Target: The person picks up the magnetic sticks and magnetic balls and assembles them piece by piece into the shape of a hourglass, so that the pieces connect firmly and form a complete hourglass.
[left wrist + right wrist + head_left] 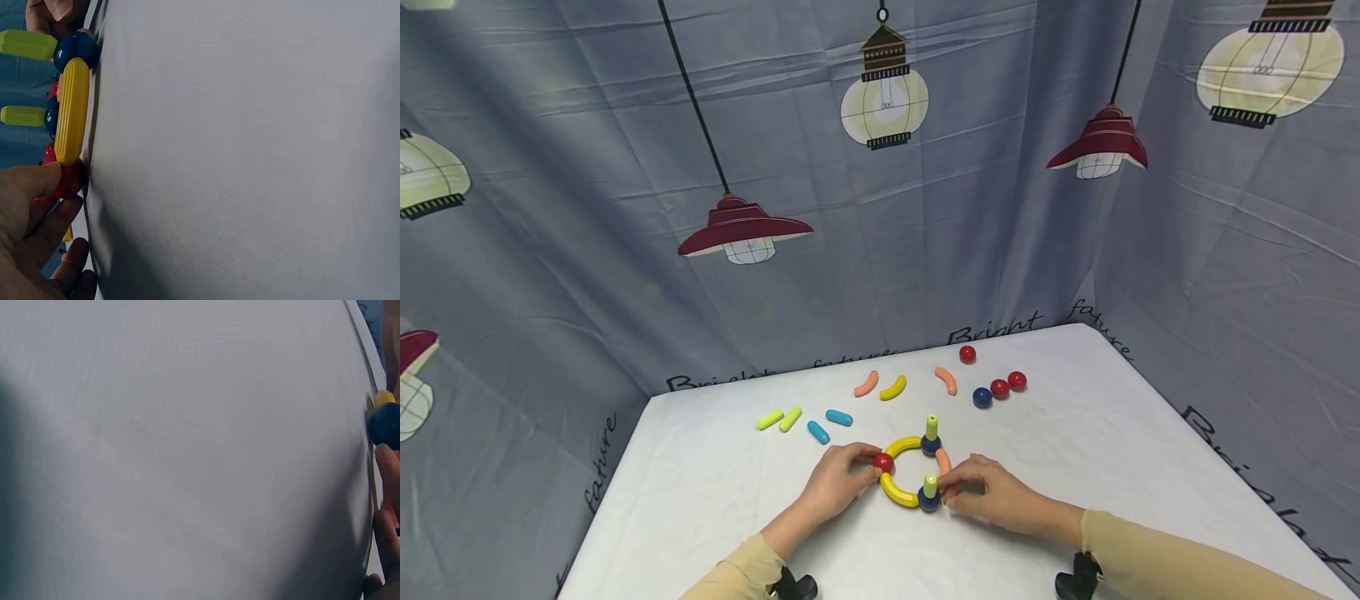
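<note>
A ring of toy building pieces lies on the white table, made of yellow curved rods (898, 492), an orange curved rod (943, 461), a red ball (883, 462) and two blue balls (928, 500). A lime-green stick (931, 486) stands upright on each blue ball. My left hand (841, 481) pinches the red ball at the ring's left side, thumb against it in the left wrist view. On the right, my right hand (988, 493) pinches the orange rod's near end, beside the nearer blue ball (384, 425). Its fingers partly hide that joint.
Behind the ring lie loose lime sticks (790, 419), blue sticks (818, 432), orange curved rods (946, 381) and a yellow curved rod (892, 388). Farther right are several red balls (999, 388) and a blue ball (982, 397). A grey-blue curtain (865, 292) hangs behind the table.
</note>
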A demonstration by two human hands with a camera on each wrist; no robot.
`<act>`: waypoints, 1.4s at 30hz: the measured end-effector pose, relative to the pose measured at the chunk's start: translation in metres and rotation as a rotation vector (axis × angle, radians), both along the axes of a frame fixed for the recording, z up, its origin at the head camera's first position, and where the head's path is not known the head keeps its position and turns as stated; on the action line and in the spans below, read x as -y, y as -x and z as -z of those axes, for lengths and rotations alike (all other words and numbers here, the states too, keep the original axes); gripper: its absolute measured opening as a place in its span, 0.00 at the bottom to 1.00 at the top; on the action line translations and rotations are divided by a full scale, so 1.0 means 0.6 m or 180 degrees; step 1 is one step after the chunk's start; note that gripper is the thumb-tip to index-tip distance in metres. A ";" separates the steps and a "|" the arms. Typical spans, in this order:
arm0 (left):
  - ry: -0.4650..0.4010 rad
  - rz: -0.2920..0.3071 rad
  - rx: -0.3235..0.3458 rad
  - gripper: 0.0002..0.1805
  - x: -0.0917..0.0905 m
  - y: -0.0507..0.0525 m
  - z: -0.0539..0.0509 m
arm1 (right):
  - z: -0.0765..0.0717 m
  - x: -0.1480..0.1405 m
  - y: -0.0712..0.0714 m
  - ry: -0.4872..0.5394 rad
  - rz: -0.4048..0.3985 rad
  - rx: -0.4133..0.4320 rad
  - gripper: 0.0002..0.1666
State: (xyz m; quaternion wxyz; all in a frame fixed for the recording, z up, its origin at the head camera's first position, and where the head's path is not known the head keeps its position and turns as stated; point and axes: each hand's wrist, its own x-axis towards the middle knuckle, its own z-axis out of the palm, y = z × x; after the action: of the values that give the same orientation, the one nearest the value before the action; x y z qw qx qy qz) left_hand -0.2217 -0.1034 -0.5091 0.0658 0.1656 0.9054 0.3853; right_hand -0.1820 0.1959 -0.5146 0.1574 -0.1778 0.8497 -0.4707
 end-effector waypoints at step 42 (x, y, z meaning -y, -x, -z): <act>-0.0024 -0.0348 -0.0202 0.17 0.067 0.045 -0.050 | 0.022 -0.016 0.099 0.0102 0.0713 0.0126 0.23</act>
State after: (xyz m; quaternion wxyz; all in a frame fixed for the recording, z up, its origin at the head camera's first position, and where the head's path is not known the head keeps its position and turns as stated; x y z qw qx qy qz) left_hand -0.2487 -0.1437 -0.4790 0.0153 0.1283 0.9133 0.3863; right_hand -0.2415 0.2055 -0.5276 0.1177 -0.0749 0.8534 -0.5023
